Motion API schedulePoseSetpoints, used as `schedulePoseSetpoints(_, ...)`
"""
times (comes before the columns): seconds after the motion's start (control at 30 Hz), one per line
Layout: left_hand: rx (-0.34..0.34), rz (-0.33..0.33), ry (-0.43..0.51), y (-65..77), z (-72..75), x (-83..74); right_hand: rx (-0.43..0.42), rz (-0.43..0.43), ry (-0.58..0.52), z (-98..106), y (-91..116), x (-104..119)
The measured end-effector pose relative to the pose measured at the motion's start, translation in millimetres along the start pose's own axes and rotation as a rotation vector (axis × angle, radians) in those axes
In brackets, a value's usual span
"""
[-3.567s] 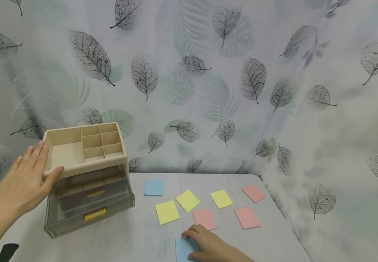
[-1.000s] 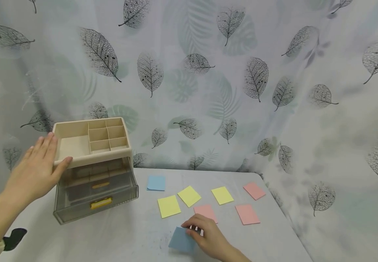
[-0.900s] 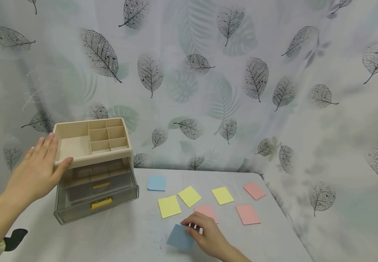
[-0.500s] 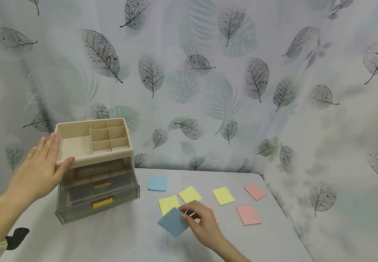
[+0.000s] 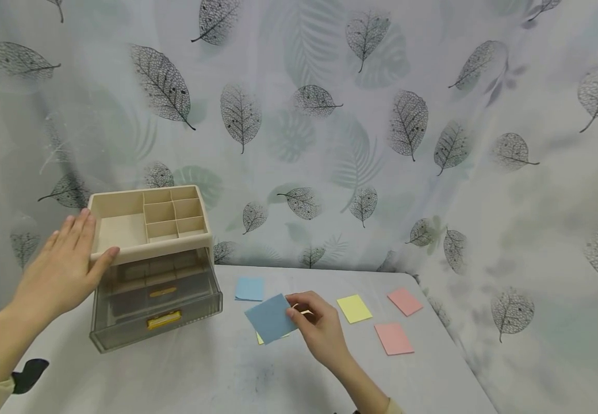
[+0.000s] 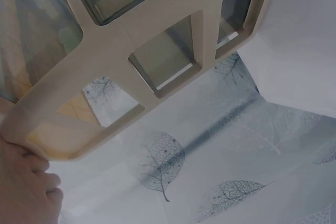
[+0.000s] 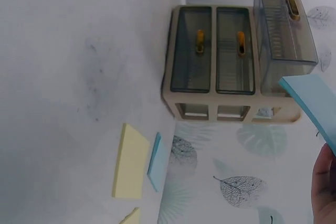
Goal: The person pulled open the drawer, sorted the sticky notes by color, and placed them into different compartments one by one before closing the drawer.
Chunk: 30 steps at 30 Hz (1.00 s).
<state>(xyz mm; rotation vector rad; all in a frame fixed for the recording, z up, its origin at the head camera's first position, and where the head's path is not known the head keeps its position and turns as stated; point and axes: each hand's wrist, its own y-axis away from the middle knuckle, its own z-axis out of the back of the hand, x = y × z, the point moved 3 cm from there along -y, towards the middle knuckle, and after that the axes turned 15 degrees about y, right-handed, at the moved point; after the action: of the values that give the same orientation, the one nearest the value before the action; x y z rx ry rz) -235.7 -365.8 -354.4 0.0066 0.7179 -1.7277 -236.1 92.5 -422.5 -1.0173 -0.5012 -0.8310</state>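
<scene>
My right hand (image 5: 322, 328) pinches a blue sticky note pad (image 5: 270, 319) between thumb and fingers, raised over the table. In the right wrist view the blue pad's thick edge shows at the right. My left hand (image 5: 63, 264) rests with straight fingers along the left side of a cream desk organizer (image 5: 150, 252), thumb at its front rim. The organizer's grey see-through top drawer (image 5: 190, 307) is pulled out, and nothing shows inside it. In the left wrist view, curled-looking knuckles of the left hand (image 6: 26, 187) sit against the frame's corner.
Another blue pad (image 5: 249, 288) lies near the organizer. To the right lie a yellow pad (image 5: 354, 309) and two pink pads (image 5: 405, 302). One more yellow pad (image 5: 261, 339) peeks out under the held pad. A leaf-print curtain (image 5: 299, 144) hangs behind the table (image 5: 200, 379).
My right hand has taken hold of the blue pad, lifted it off the table and moved it forward and slightly left. My left hand stays on the organizer.
</scene>
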Motion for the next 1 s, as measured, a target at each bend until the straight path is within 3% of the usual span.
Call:
schedulePoseSetpoints(0.43, 0.004, 0.009, 0.008, 1.8, -0.7, -0.4, -0.029, -0.094, -0.071, -7.7, -25.8, 21.9)
schedulePoseSetpoints(1.0, 0.002, 0.002, 0.024, 1.6, 0.4, 0.1, 0.039, 0.065, -0.160, -39.1, -77.1, 63.1)
